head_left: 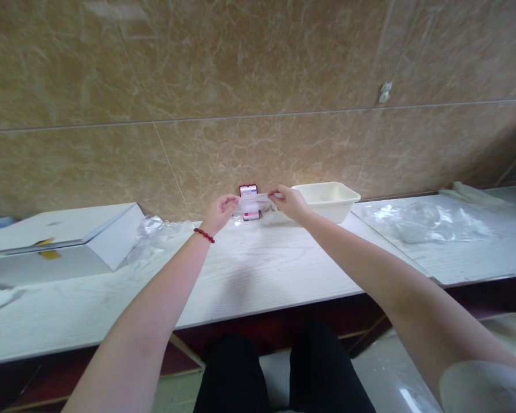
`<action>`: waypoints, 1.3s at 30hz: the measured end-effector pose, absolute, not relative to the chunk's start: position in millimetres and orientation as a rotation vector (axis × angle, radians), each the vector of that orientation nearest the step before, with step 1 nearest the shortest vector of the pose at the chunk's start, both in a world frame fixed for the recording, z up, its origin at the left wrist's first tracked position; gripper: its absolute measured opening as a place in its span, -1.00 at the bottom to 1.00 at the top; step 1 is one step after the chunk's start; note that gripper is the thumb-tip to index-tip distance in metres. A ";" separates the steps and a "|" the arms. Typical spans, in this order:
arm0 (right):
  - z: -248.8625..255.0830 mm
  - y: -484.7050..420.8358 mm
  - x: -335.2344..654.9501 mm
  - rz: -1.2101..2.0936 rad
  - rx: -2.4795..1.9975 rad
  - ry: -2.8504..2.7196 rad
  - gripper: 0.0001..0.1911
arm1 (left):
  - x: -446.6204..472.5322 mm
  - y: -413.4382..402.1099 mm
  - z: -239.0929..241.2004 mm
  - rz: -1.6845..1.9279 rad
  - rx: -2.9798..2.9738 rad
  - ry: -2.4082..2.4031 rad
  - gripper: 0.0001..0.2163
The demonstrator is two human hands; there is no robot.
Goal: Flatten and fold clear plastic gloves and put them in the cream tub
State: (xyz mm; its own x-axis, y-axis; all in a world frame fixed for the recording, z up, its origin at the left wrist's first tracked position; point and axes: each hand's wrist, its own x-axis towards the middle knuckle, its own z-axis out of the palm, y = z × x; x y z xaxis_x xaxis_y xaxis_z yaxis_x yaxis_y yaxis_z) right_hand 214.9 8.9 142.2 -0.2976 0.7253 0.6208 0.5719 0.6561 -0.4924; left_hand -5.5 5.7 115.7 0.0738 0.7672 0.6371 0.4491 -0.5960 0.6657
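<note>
**Student:** What lay at the centre of the figure?

**Tutor:** A small clear plastic bag (253,202), held stretched between the two hands above the far edge of the white table (249,269), close to the marbled wall (241,86). Whether it held anything could not be told.

**Student:** How were the hands set?

**Tutor:** The left hand (221,211) pinched the bag's left edge, its fingers closed together on the film. The right hand (290,202) gripped the right edge likewise, thumb and fingertips clamped on it. Both arms reached forward, well out from the body. A red bead bracelet (203,234) circled the left wrist.

**Student:** And directly behind the bag?

**Tutor:** A phone (248,189) with a red rim stood propped against the wall, its lower part veiled by the bag. Its screen was lit but too small to read.

**Student:** What surrounded them?

**Tutor:** Just to the right of the right hand, a cream plastic tub (331,201) stood open-topped on the table by the wall. To the left lay crumpled clear plastic (155,229), touching a flat white box (69,229). Further right, on an adjoining board (477,255), a loose sheet of clear plastic (425,221) was spread. Below the table's near edge showed the person's legs in dark trousers (284,367)
</note>
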 end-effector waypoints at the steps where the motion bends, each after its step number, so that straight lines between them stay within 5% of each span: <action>1: 134.3 3.3 216.1 0.240 -1.002 -2.009 -0.80 | -7.3 -1.1 109.0 1.487 2.109 1.232 -0.78; 18: -13.4 -62.3 220.9 0.321 -0.927 -2.362 -0.80 | -20.8 -86.0 -7.4 0.636 2.638 1.314 -0.77; 32: -4.1 -92.7 226.9 0.268 -0.932 -2.512 -0.79 | -27.9 -116.7 1.2 0.382 2.649 1.351 -0.67; 39: 13.2 -67.9 221.8 0.444 -0.869 -2.403 -0.66 | 43.9 -139.8 8.4 0.538 2.685 1.429 -0.61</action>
